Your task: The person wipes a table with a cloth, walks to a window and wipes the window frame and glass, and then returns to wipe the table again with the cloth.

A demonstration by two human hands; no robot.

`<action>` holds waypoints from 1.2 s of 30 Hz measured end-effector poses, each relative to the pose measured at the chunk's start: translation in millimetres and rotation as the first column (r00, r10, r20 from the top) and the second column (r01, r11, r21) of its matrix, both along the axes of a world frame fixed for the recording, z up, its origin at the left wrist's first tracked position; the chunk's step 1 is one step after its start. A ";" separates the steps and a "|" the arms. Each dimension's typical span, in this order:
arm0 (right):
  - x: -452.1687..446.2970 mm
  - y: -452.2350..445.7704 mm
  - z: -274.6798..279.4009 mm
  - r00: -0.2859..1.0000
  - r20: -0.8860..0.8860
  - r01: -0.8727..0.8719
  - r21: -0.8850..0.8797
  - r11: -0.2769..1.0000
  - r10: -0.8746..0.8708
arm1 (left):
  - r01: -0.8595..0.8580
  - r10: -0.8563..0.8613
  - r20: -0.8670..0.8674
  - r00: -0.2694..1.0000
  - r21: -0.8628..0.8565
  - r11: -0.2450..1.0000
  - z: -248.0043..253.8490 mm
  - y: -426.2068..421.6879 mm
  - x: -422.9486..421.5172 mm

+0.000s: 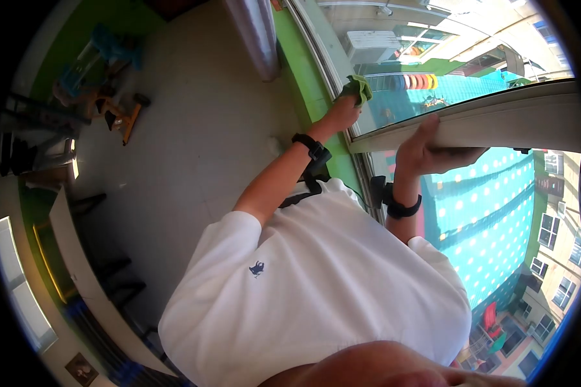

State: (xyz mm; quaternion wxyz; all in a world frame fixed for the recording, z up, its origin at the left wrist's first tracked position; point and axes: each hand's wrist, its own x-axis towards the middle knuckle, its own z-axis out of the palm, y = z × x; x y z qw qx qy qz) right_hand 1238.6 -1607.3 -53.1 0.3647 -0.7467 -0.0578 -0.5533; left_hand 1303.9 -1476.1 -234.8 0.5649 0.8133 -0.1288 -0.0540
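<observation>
My left hand (344, 115) is closed around a green cloth (360, 89). The cloth rests against the glass, or just in front of it, near the lower corner of the window pane (394, 103). My right hand (423, 153) grips the white window frame (510, 122), its thumb on the near side and its fingers running along the far edge, partly hidden. Black straps with small devices circle both wrists.
A green sill (298, 77) runs below the window beside a pale curtain (255, 39). On the tiled floor (193, 129) stands a wooden ride-on toy (130, 121). A long table (90, 258) is at the lower left. Outside lies a turquoise yard (484, 219).
</observation>
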 end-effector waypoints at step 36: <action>2.8 5.2 7.4 0.989 0.138 -0.046 -0.006 0.999 0.047 | 0.067 0.006 0.430 0.903 -0.154 0.986 155.3 11.1 -8.2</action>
